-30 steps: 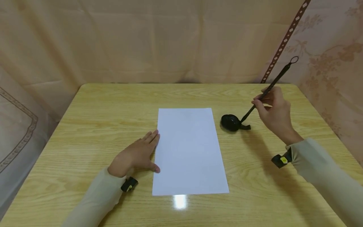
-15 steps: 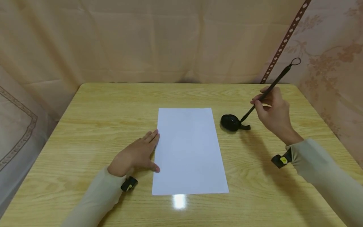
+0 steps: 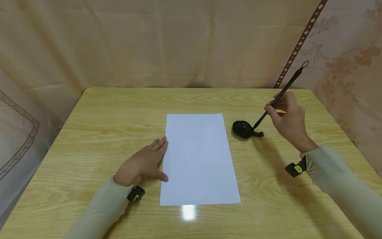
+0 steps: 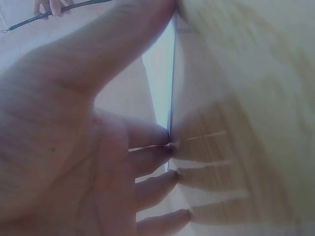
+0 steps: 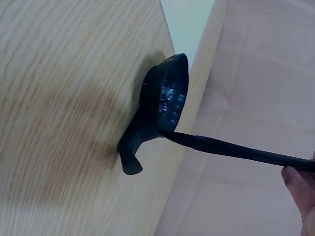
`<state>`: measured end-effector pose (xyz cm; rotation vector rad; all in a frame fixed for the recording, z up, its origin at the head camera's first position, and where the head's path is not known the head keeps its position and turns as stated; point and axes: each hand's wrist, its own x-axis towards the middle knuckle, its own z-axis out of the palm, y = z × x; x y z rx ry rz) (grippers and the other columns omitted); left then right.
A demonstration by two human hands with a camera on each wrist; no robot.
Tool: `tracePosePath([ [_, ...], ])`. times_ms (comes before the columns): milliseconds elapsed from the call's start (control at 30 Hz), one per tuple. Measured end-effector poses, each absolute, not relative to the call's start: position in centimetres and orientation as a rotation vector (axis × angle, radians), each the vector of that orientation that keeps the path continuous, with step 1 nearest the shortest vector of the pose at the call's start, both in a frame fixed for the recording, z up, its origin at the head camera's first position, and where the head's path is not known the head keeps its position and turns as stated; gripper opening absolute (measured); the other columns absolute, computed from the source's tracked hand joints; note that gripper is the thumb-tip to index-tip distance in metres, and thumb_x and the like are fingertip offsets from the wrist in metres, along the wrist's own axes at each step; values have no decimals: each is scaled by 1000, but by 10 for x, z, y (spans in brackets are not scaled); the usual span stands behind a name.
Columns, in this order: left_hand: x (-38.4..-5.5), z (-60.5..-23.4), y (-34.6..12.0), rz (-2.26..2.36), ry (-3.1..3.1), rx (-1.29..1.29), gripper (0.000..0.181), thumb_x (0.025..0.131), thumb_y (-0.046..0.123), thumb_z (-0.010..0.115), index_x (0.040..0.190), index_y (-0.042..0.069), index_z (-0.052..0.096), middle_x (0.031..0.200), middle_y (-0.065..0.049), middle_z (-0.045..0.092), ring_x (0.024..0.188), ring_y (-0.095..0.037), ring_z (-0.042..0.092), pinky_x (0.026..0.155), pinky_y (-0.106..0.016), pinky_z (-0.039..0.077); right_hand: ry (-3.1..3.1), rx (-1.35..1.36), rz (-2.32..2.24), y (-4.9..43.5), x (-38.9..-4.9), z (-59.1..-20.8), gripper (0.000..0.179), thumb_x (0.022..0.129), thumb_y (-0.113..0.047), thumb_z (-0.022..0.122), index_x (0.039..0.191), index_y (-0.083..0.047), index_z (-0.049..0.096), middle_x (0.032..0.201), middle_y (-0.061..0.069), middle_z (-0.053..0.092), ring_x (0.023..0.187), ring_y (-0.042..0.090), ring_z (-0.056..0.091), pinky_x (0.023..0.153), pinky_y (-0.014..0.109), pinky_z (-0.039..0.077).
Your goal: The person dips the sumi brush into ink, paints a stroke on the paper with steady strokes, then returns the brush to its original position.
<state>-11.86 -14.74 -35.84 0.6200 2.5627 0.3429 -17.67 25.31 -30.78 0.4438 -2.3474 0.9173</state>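
smooth matt paper sheet, glossy black dish, glossy wood-grain table, creased cloth backdrop

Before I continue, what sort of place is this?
Likely a writing or painting spot: a yellowish wood-grain table, a blank white rectangular paper sheet lying on it, and a slender black brush-like tool with a looped end.

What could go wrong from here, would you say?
The brush meets the dish at its rim; if wet, it might drip onto the table. No hand steadies the dish, so pressing might tip it. The left hand touches only the left edge of the paper, so it could shift.
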Motion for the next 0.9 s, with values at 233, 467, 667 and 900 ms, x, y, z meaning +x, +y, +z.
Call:
tracePosePath([
  [233, -119, -358, -147, 345, 2557, 610, 117, 71, 49, 79, 151, -3, 11, 160, -17, 4, 147, -38, 4, 115, -56, 18, -2339, 499, 982, 249, -178, -307, 29, 89, 5, 55, 114, 14, 45, 94, 23, 66, 82, -23, 54, 71, 0, 44],
  [467, -120, -359, -147, 341, 2555, 615, 117, 71, 50, 79, 151, -3, 11, 160, -17, 3, 147, -38, 4, 115, -56, 18, -2352, 469, 997, 250, -176, -306, 28, 88, 7, 52, 115, 10, 46, 92, 18, 65, 80, -21, 55, 70, 0, 45],
  [667, -119, -358, -147, 344, 2553, 611, 117, 71, 49, 78, 151, -3, 11, 160, -17, 3, 147, -38, 4, 115, -56, 18, -2357, 455, 960, 251, -176, -307, 27, 89, 3, 57, 112, 12, 47, 93, 22, 65, 80, -24, 52, 69, -2, 43],
  [900, -118, -358, -147, 341, 2553, 609, 117, 72, 49, 78, 151, -3, 10, 160, -17, 3, 147, -38, 4, 116, -55, 18, -2351, 356, 887, 255, -177, -307, 30, 89, -3, 64, 110, 9, 48, 93, 20, 65, 79, -27, 47, 67, -4, 39],
])
